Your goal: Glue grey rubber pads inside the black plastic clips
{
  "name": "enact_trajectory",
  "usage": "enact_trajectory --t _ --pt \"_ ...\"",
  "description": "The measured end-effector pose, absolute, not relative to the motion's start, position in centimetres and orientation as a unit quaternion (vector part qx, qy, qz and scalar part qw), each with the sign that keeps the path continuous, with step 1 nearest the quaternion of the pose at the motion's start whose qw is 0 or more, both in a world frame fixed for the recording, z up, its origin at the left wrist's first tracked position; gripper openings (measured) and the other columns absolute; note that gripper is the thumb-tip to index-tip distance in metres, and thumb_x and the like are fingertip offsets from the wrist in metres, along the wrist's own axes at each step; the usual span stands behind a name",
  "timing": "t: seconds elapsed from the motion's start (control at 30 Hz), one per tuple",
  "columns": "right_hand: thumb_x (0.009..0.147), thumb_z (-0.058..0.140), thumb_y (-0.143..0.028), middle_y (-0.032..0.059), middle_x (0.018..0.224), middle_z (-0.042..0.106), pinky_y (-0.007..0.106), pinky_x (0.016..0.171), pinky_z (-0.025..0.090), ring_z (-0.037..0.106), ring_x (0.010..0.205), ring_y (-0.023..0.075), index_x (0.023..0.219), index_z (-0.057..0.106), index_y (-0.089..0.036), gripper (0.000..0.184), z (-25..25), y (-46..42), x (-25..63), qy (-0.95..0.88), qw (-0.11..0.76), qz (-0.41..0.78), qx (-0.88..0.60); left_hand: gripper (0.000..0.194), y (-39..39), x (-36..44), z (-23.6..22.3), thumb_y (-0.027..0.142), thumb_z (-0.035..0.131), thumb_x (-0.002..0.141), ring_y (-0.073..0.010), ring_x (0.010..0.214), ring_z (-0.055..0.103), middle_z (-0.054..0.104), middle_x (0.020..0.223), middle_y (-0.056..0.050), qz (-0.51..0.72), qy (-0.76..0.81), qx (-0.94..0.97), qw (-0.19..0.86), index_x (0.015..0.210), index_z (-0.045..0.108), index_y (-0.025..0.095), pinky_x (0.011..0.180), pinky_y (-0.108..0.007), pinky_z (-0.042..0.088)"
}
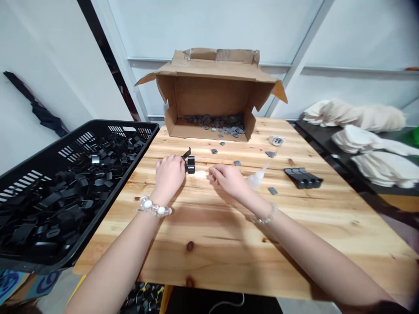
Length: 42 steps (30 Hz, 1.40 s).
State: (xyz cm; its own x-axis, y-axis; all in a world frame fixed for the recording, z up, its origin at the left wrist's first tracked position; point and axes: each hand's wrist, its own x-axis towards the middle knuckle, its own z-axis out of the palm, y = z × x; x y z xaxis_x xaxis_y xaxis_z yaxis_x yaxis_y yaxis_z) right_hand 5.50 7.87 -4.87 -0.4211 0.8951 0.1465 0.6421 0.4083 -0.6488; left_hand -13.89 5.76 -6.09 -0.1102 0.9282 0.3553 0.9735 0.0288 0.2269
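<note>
My left hand [170, 175] is closed on a black curved plastic piece [190, 165] above the wooden table; whether it is one piece or two together I cannot tell. To its right, my right hand [229, 179] has thumb and fingertips pinched together. Anything between those fingertips is too small to make out. A translucent bottle with a pointed nozzle [257, 179] lies just beyond my right wrist. Around it are loose dark grey squares, one of them [272, 190] to the right. Several black curved pieces [303, 179] sit side by side farther right.
An open cardboard box [209, 93] on its side holds many grey squares at the table's back. A tape roll [276, 140] lies right of it. Left stands a black crate [114, 209] full of black pieces. White gloves [356, 115] are stacked on the dark surface at right.
</note>
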Motion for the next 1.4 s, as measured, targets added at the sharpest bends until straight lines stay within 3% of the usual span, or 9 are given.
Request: enact_trajectory --t 0.2,0.43,0.57,0.7,0.87,0.93,1.03,1.17,1.4 --pt "0.088 0.05 -0.026 0.0096 0.077 0.068 0.027 0.067 0.038 0.059 0.072 0.0191 0.078 0.063 -0.016 0.019 -7.6 13.4 1.1 -0.756 0.278 0.274 -0.526 0.026 6.9 -14.4 -7.7 0.035 0.046 0.093 -0.0297 0.107 0.054 0.064 0.109 -0.011 -0.23 -0.707 -0.666 0.064 0.106 0.062 0.019 0.095 -0.043 0.035" --pt "0.076 0.062 -0.02 -0.0009 0.067 0.059 0.025 0.064 0.041 0.054 0.063 0.0145 0.094 0.058 -0.018 0.018 -9.6 13.8 -2.3 -0.737 0.307 0.362 -0.481 0.026 6.8 -14.0 -8.5 0.022 0.042 0.091 -0.0296 0.106 0.055 0.066 0.109 -0.012 -0.261 -0.683 -0.682 0.004 0.104 0.064 0.016 0.096 -0.045 0.034" --pt "0.084 0.048 -0.022 -0.0035 0.069 0.054 0.025 0.062 0.043 0.053 0.063 0.0128 0.101 0.05 -0.021 0.017 -9.6 11.6 -1.2 -0.707 0.362 0.393 -0.463 0.031 6.7 -13.6 -7.9 0.034 0.042 0.092 -0.0344 0.111 0.051 0.065 0.108 -0.017 -0.313 -0.67 -0.671 -0.044 0.093 0.066 0.014 0.101 -0.054 0.028" --pt "0.081 0.055 -0.028 -0.0046 0.071 0.051 0.023 0.059 0.044 0.052 0.062 0.0108 0.094 0.047 -0.022 0.016 -8.2 8.1 1.8 -0.699 0.391 0.419 -0.428 0.031 5.9 -11.6 -6.8 0.04 0.044 0.09 -0.0266 0.103 0.057 0.067 0.102 -0.011 -0.394 -0.615 -0.663 -0.162 0.09 0.063 0.016 0.095 -0.043 0.04" --pt "0.08 0.06 -0.027 0.0024 0.091 0.062 0.025 0.059 0.045 0.059 0.069 0.0123 0.096 0.051 -0.022 0.019 -5.8 2.5 8.5 -0.754 0.332 0.411 -0.39 0.025 3.8 -8.1 -5.9 0.038 0.046 0.088 -0.018 0.079 0.063 0.067 0.081 -0.004 -0.46 -0.526 -0.595 -0.397 0.083 0.056 0.016 0.076 -0.03 0.049" --pt "0.082 0.058 -0.027 -0.0001 0.076 0.063 0.024 0.057 0.042 0.057 0.062 0.0115 0.086 0.058 -0.021 0.007 -5.1 1.2 12.2 -0.804 0.215 0.38 -0.404 0.023 3.1 -7.0 -6.2 0.038 0.05 0.086 -0.0172 0.078 0.062 0.065 0.078 -0.002 -0.46 -0.501 -0.554 -0.48 0.081 0.055 0.017 0.077 -0.031 0.048" --pt "0.083 0.056 -0.028 -0.001 0.056 0.059 0.025 0.053 0.035 0.051 0.051 0.0115 0.064 0.062 -0.019 0.022 -4.4 1.8 17.9 -0.818 0.074 0.31 -0.478 0.022 2.7 -6.0 -6.8 0.039 0.05 0.086 -0.0164 0.078 0.063 0.065 0.077 -0.001 -0.427 -0.493 -0.544 -0.527 0.083 0.053 0.018 0.078 -0.031 0.048" --pt "0.079 0.057 -0.028 0.0013 0.052 0.059 0.027 0.054 0.033 0.05 0.052 0.0139 0.061 0.064 -0.017 0.022 -4.3 7.2 22.3 -0.747 0.154 0.229 -0.605 0.019 2.4 -5.4 -6.9 0.038 0.05 0.086 -0.0166 0.077 0.064 0.065 0.075 0.0 -0.409 -0.495 -0.559 -0.525 0.088 0.052 0.019 0.077 -0.031 0.048" --pt "0.076 0.062 -0.045 0.005 0.068 0.065 0.026 0.057 0.036 0.052 0.059 0.0137 0.074 0.064 -0.013 0.032 -7.6 16.2 17.8 -0.726 0.219 0.265 -0.595 0.021 2.1 -5.3 -7.6 0.038 0.05 0.086 -0.0173 0.075 0.063 0.065 0.074 -0.001 -0.39 -0.48 -0.582 -0.528 0.093 0.052 0.018 0.076 -0.032 0.048"
